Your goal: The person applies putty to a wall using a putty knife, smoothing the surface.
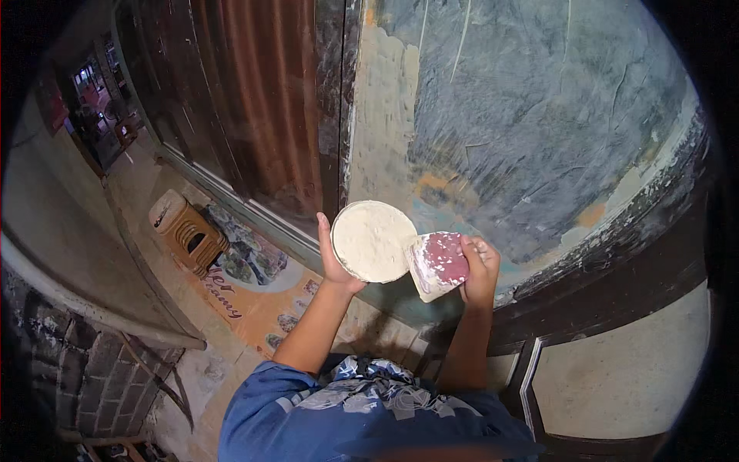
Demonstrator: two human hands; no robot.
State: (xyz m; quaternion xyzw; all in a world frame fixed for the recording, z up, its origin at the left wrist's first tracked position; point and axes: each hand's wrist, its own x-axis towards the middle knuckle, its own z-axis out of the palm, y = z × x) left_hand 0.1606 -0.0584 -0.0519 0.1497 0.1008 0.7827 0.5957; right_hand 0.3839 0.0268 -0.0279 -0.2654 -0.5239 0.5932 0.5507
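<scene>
My left hand (336,258) supports a round tub of cream-coloured putty (372,240) from its left side and underneath, the thumb standing up along the rim. In my right hand (482,266) is a flat, reddish putty scraper (445,258) smeared with white, gripped at its right edge. The scraper's left edge meets or overlaps the tub's right rim. Both are held in front of a grey-blue wall (523,131) with cream and orange patches. The underside of the tub is hidden.
A brown plastic stool (188,235) stands at the left on a printed orange sheet (250,312). Left of the wall is a dark-framed glass panel (254,100) with a brown curtain. A brick wall (92,369) and a bent stick (158,377) are at lower left.
</scene>
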